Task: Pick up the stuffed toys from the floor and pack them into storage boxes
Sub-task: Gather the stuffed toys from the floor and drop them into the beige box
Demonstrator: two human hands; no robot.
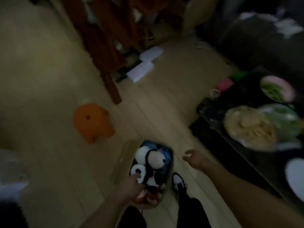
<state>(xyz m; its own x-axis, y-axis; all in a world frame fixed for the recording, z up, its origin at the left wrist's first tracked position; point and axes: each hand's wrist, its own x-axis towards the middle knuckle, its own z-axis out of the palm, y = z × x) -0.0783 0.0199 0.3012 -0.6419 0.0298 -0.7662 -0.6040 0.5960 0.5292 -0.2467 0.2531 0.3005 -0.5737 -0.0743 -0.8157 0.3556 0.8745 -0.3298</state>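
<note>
Your left hand (131, 186) reaches into the box (126, 150) at your feet, fingers resting on the black-and-white stuffed toys (151, 163); whether they grip is too blurred to tell. Your right hand (193, 159) hovers just right, loosely curled, empty.

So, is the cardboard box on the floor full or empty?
Nearly full. The cardboard box holds black-and-white stuffed toys piled up to its rim, and the left hand touches them.
</note>
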